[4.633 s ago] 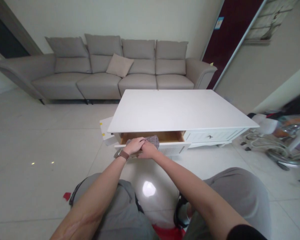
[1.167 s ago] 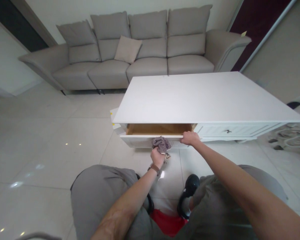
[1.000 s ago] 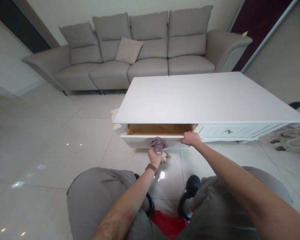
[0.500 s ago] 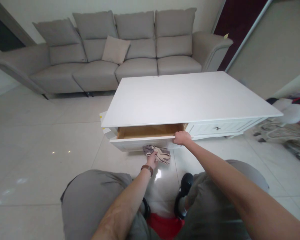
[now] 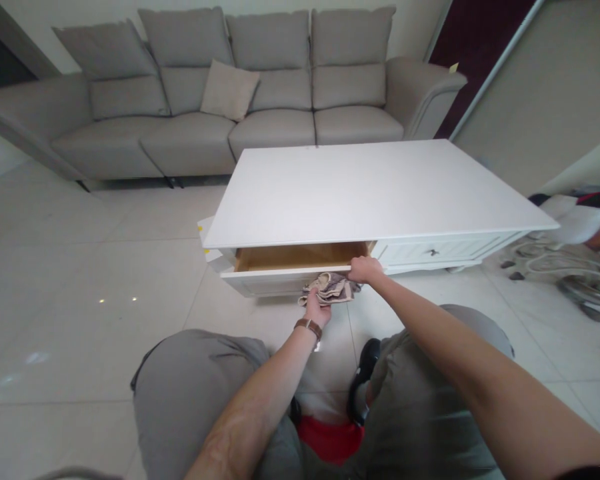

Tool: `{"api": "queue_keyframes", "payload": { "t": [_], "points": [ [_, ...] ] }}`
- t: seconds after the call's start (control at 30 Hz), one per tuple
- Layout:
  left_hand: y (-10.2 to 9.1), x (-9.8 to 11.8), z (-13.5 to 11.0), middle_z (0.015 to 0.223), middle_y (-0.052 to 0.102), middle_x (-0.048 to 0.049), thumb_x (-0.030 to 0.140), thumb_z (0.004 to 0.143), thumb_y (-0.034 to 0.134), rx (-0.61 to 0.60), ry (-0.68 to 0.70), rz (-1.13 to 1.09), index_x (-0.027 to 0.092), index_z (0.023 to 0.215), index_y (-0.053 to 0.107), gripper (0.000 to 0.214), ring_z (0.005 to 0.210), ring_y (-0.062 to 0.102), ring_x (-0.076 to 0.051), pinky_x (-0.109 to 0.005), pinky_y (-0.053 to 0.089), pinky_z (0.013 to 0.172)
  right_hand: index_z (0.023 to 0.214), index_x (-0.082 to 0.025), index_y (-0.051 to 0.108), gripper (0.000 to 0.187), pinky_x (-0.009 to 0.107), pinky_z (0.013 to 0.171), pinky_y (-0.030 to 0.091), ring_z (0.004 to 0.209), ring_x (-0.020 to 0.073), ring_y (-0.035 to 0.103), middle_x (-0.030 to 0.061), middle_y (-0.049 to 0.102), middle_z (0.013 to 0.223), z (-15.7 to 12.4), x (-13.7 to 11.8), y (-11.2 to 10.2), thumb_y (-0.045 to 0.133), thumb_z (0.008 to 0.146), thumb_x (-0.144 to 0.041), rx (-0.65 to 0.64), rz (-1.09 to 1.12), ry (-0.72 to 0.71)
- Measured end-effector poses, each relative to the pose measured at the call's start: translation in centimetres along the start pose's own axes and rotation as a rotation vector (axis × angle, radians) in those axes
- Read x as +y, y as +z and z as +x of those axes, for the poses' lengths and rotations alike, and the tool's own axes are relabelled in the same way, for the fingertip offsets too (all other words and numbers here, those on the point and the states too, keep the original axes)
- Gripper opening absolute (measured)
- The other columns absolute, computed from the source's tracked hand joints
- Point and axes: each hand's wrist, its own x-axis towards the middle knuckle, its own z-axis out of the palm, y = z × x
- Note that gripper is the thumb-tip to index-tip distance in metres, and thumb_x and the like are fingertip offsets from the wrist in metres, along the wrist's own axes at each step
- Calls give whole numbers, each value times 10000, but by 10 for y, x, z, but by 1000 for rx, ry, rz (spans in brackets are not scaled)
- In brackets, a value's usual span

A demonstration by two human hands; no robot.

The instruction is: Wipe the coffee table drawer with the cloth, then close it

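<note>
A crumpled brown-and-beige cloth is in my left hand, whose fingers are closed on its near side. The cloth lies against the front of a pulled-out drawer in the white coffee table. My right hand grips the top edge of that drawer front near its right end, fingers curled over it. Pale wood shows inside the drawer. To the right, a second drawer with a small dark knob is closed.
Behind the table stands a long grey sofa with a beige cushion. Coiled pale hoses or cables lie on the tiled floor at the right. Something red is below me between my shoes.
My left hand has moved right and slightly up with the cloth along the drawer front, towards my right hand. My right hand keeps its grip on the drawer's edge.
</note>
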Motion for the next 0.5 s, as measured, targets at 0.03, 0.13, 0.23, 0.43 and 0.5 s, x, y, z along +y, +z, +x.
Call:
{"api": "queue_keyframes", "payload": {
  "t": [0.03, 0.13, 0.23, 0.43, 0.5],
  "points": [
    [0, 4, -2, 925, 789, -87, 201, 887, 627, 4, 3, -8, 149, 1054, 698, 188, 829, 772, -181, -305, 644, 802, 1182, -100, 765, 489, 406, 912, 553, 1127, 356, 699, 246, 737, 1161, 0, 0, 0, 649, 802, -386, -2, 2, -1],
    [-1, 13, -7, 889, 783, -79, 178, 893, 608, 18, 3, -25, 143, 1010, 701, 155, 790, 764, -163, -279, 635, 797, 1188, -96, 763, 494, 406, 912, 553, 1126, 357, 700, 250, 734, 1170, -1, -1, 0, 649, 807, -389, 4, -5, -6],
    [-3, 16, -9, 853, 776, -81, 153, 895, 595, 20, -3, -15, 130, 981, 703, 140, 752, 759, -161, -275, 635, 772, 1177, -95, 766, 485, 405, 896, 560, 1110, 357, 707, 245, 739, 1156, -2, 0, 2, 644, 814, -394, 7, -21, -8],
    [-14, 9, 0, 825, 768, -92, 79, 826, 626, 76, 6, 50, 113, 968, 690, 159, 684, 747, -158, -265, 632, 705, 1178, -118, 762, 480, 400, 890, 560, 1096, 338, 709, 225, 737, 1178, -1, 0, 2, 643, 810, -403, -24, -31, 0],
    [-22, 10, 4, 841, 770, -97, 56, 793, 632, 111, 30, 80, 115, 967, 685, 191, 691, 749, -159, -262, 629, 712, 1179, -124, 761, 486, 396, 893, 558, 1101, 335, 706, 220, 736, 1183, -1, 0, 1, 641, 809, -416, -28, -28, 4]
  ]
}}
